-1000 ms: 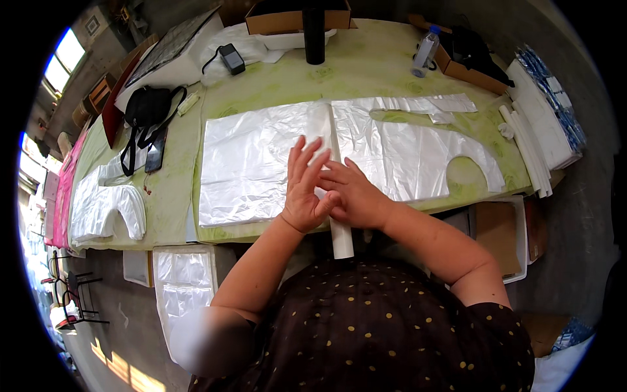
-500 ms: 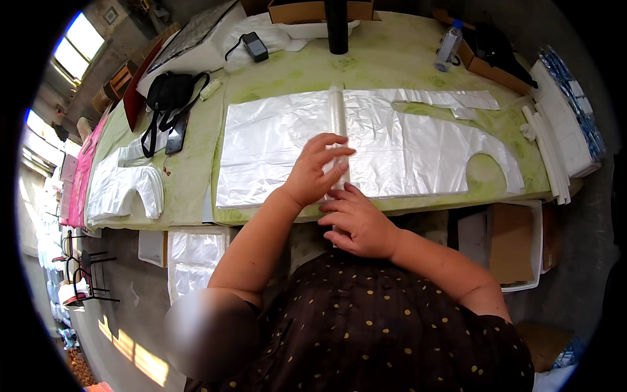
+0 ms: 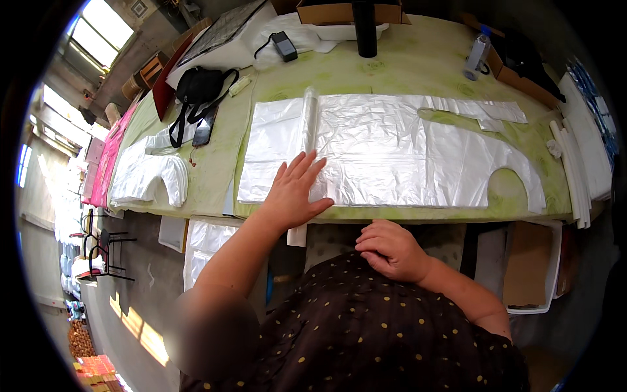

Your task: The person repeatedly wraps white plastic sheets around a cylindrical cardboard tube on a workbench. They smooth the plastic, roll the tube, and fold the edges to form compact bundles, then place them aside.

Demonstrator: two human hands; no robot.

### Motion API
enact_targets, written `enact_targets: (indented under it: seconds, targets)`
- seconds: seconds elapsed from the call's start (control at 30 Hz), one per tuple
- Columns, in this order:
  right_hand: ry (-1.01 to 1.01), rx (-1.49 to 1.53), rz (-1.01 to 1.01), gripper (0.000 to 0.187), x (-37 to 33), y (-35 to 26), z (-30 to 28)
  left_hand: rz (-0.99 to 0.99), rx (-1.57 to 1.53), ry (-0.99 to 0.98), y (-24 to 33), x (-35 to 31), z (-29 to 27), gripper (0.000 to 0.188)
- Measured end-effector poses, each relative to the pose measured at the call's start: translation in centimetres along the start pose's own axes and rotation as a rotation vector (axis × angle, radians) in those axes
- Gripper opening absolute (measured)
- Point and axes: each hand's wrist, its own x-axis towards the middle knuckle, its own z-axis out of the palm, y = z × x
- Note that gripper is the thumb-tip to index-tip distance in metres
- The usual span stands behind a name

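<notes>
A stack or sheet of thin white plastic aprons (image 3: 392, 153) lies flat on the table, its curved cut-outs toward the right. Across its left part runs a pale tube (image 3: 309, 121), whose near end pokes out past the table's front edge. My left hand (image 3: 292, 195) rests on the tube with fingers spread, hiding part of it. By the table's front edge, in front of my body, is my right hand (image 3: 394, 251); its fingers are curled together, nothing shows in them, and it is apart from the plastic.
Folded white plastic pieces (image 3: 147, 176), a phone (image 3: 204, 127) and a black bag (image 3: 199, 86) lie at the left. A water bottle (image 3: 478, 55) and a black cylinder (image 3: 364, 29) stand at the back. White rolls (image 3: 570, 173) lie along the right edge. A white bin (image 3: 552, 268) sits below.
The tube has moved left across the plastic with my left hand on it. My right hand has drawn back from the tube to the table's edge. The view has shifted left.
</notes>
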Motion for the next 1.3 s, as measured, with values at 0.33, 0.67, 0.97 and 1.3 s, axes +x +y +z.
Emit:
enact_targets:
  seconds: [0.33,0.67,0.97,1.3]
  targets:
    - [-0.013,0.014,0.048,0.014,-0.8,0.0,-0.2,-0.547,0.023,-0.024,-6.4,2.4,1.0,0.093]
    - [0.035,0.012,0.145,0.015,-2.6,-0.1,-0.6,-0.957,0.11,-0.053,-18.6,-1.4,-1.8,0.087]
    - [0.059,0.384,0.471,0.064,-0.1,-0.2,1.0,-0.747,-1.689,0.28,-2.1,4.5,-0.8,0.039]
    - [0.062,0.063,0.552,0.082,-0.9,-0.8,-0.1,-0.786,-1.848,0.15,8.9,6.6,6.0,0.054]
